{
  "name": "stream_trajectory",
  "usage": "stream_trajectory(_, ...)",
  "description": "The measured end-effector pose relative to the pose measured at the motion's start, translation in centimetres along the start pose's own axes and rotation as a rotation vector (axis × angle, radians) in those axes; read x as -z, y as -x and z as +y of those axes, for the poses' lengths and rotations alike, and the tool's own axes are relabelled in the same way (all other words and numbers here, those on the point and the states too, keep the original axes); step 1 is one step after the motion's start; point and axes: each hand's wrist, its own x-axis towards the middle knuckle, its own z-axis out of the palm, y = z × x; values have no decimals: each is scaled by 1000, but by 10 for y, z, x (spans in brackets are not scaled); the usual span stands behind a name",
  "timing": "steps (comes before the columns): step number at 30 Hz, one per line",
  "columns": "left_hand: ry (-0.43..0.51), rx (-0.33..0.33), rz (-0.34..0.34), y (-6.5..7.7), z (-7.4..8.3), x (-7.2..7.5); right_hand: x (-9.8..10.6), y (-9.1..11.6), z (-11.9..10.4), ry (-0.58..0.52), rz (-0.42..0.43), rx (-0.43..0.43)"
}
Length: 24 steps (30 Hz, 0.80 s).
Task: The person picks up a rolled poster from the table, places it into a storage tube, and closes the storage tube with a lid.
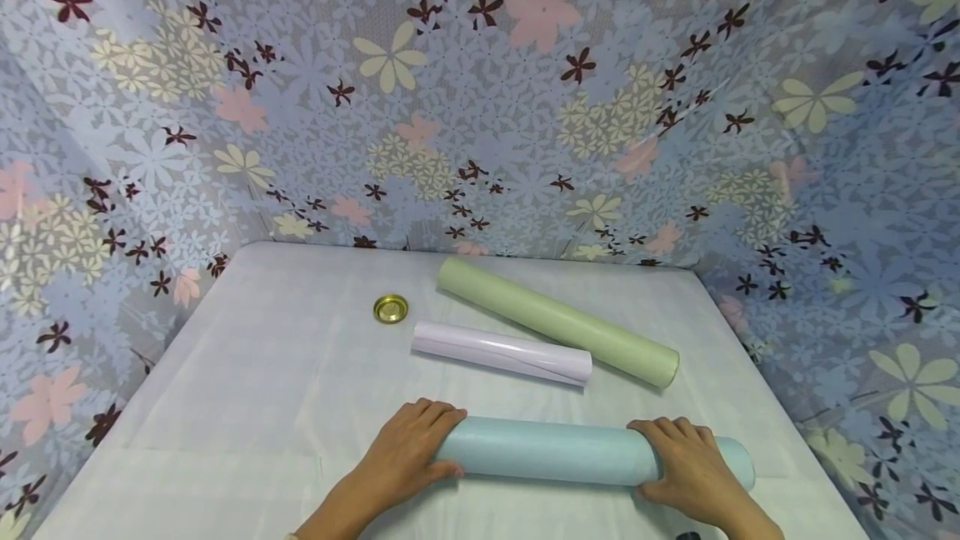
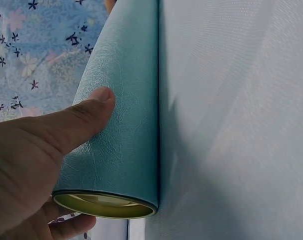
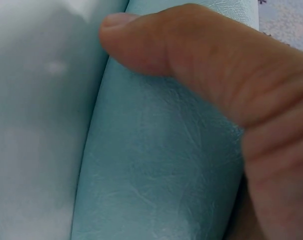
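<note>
A light blue cardboard tube lies crosswise near the table's front, both hands on it. My left hand grips its left end, thumb on the near side and fingers over the far side. In the left wrist view, the tube's end has a gold metal rim around a recess. Toward the right end, my right hand grips the tube, its thumb lying across the creased blue surface. The right hand's other fingers are mostly hidden in the right wrist view.
A round gold metal lid lies on the white-covered table toward the back. Behind the blue tube are a glossy pale lilac roll and a longer green tube. Flowered cloth hangs around the table. A small dark object shows at the front edge.
</note>
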Motion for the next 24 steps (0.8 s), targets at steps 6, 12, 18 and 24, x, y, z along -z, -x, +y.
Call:
stream_trajectory(6, 3, 11, -18, 0, 0, 1, 3, -1, -1, 8, -50, -6)
stream_trajectory(12, 19, 19, -30, 0, 0, 2, 5, -1, -2, -12, -90, -24)
stream_trajectory(18, 33, 19, -21, -1, -2, 3, 11, 2, 0, -64, -79, -7)
stream_trajectory(24, 22, 21, -21, -1, -3, 3, 24, 0, 0, -112, -36, 34)
